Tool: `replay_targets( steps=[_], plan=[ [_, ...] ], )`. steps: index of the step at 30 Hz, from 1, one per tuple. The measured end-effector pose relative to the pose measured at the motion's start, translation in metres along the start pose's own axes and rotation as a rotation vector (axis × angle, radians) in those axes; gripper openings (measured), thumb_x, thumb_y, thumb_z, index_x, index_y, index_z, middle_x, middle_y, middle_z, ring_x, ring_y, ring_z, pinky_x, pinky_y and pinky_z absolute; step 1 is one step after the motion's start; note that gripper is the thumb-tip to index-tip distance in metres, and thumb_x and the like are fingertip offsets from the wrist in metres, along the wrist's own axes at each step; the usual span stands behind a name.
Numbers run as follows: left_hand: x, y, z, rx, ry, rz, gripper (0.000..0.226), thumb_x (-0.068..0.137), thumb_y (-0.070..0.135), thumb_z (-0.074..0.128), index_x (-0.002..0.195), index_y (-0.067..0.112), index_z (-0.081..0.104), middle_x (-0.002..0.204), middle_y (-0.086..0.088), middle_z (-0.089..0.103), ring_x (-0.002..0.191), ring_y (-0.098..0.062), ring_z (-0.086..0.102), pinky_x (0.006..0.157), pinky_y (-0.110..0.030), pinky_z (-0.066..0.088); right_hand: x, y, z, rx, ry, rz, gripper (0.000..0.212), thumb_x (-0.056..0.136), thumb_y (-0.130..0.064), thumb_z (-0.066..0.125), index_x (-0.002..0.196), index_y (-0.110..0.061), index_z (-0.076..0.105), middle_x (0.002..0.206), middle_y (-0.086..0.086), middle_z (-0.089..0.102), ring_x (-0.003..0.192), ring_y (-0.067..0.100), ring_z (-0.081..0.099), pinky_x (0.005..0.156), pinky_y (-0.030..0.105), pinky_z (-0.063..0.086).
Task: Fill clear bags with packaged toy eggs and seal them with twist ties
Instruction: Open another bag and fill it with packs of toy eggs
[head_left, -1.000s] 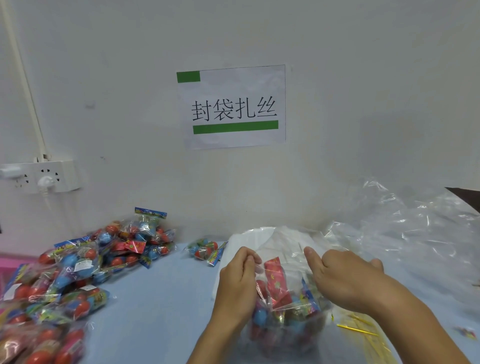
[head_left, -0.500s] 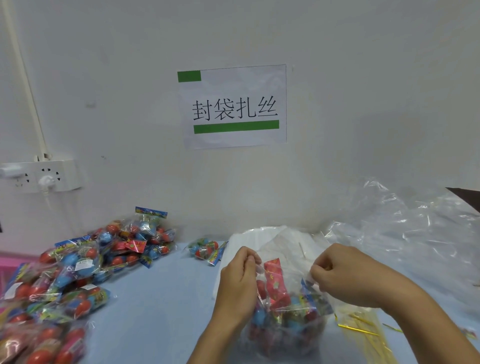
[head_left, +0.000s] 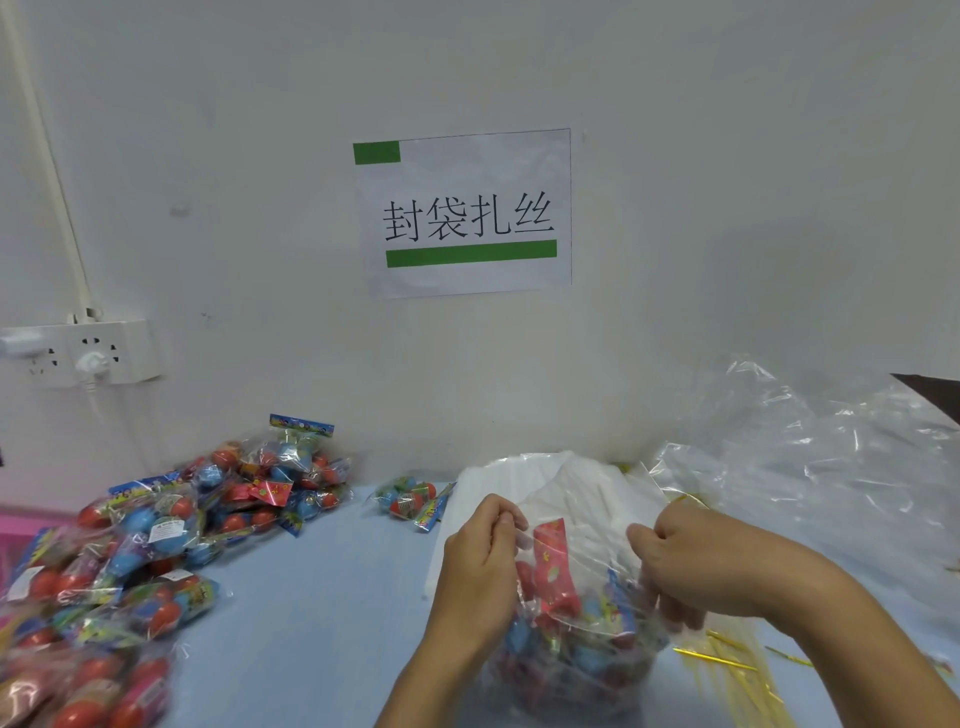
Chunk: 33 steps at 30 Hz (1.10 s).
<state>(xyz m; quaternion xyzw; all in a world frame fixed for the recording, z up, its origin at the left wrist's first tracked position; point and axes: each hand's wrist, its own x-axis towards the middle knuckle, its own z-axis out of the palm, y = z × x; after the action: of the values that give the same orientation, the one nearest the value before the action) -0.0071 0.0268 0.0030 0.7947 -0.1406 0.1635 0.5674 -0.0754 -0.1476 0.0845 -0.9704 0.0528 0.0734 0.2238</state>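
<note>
The white wall (head_left: 727, 156) takes up most of the frame, whole upper two thirds, a bit scuffed. Dead centre on it is a paper sign (head_left: 467, 213) with black characters, a small green block at its top left and a green bar along the bottom. Below the wall, the pale blue bench (head_left: 311, 597) runs across the lower part of the frame.

Right side of the frame there's a big crumpled heap of clear plastic (head_left: 831, 467) against the wall, and just left of it a flatter stack of white-looking bags (head_left: 545, 483). Lower left is a big pile of packaged toy eggs (head_left: 156, 535), red and blue ones in little printed packets, spilling off the left edge, the nearest ones blurred. One lone egg packet (head_left: 413, 501) sits by itself between that pile and the white stack.

Bottom centre is the clear bag (head_left: 571, 639) standing on the bench, already stuffed with egg packets, a red packet poking up at the top. The left hand (head_left: 483, 566) has its fingers curled, pinching the bag's top edge on the left; the right hand (head_left: 696, 566) is curled around the top edge on the right, fingers tucked into the plastic.

Far left on the wall, a white power strip (head_left: 78, 353) with a plug in it and a white conduit (head_left: 47, 156) running up from it. Lower right on the bench, a scatter of thin gold twist ties (head_left: 722, 660) just beside the bag. A pink strip (head_left: 26, 519) shows at the left edge.
</note>
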Motion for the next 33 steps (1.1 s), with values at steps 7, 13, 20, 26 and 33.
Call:
replay_targets(
  steps=[7,13,20,26,33],
  plan=[
    [0.0,-0.001,0.001,-0.005,-0.022,0.001,0.032,0.107,0.018,0.038,0.081,0.022,0.056,0.081,0.003,0.064,0.076,-0.001,0.06,0.065,-0.008,0.043,0.0,0.002,-0.002,-0.161,0.003,0.047,0.021,0.096,-0.021,0.063,0.077,-0.014,0.057,0.098,0.01,0.075,0.073,0.017,0.067,0.071,0.024,0.056],
    [-0.001,0.0,0.002,-0.011,-0.037,0.021,0.031,0.106,0.016,0.039,0.082,0.02,0.057,0.079,0.005,0.063,0.073,0.004,0.058,0.065,-0.009,0.044,0.0,0.0,0.004,-0.184,-0.021,0.065,0.007,0.09,-0.017,0.056,0.085,-0.014,0.06,0.058,-0.001,0.069,0.061,0.01,0.064,0.061,0.02,0.05],
    [-0.002,0.0,0.002,0.012,-0.041,0.035,0.031,0.107,0.018,0.038,0.082,0.02,0.056,0.077,0.007,0.061,0.068,0.006,0.054,0.063,-0.01,0.043,0.001,0.001,0.004,-0.131,-0.016,0.038,0.017,0.085,-0.013,0.047,0.079,-0.013,0.063,0.072,0.0,0.066,0.067,0.016,0.059,0.048,0.017,0.039],
    [-0.002,0.002,0.001,0.021,-0.037,0.038,0.031,0.107,0.018,0.037,0.081,0.022,0.054,0.073,0.01,0.056,0.067,0.008,0.052,0.063,-0.008,0.042,0.003,-0.001,0.01,-0.104,0.183,-0.087,0.018,0.083,-0.015,0.054,0.077,-0.004,0.068,0.081,0.01,0.072,0.066,0.021,0.055,0.061,0.034,0.051],
    [-0.001,0.0,0.001,0.031,-0.033,0.021,0.03,0.107,0.021,0.037,0.082,0.025,0.054,0.074,0.008,0.058,0.067,0.005,0.054,0.062,-0.013,0.044,0.007,0.0,0.013,-0.003,0.249,-0.201,0.014,0.085,-0.019,0.059,0.075,-0.028,0.062,0.074,-0.01,0.061,0.064,0.008,0.057,0.057,0.017,0.045]
  ],
)
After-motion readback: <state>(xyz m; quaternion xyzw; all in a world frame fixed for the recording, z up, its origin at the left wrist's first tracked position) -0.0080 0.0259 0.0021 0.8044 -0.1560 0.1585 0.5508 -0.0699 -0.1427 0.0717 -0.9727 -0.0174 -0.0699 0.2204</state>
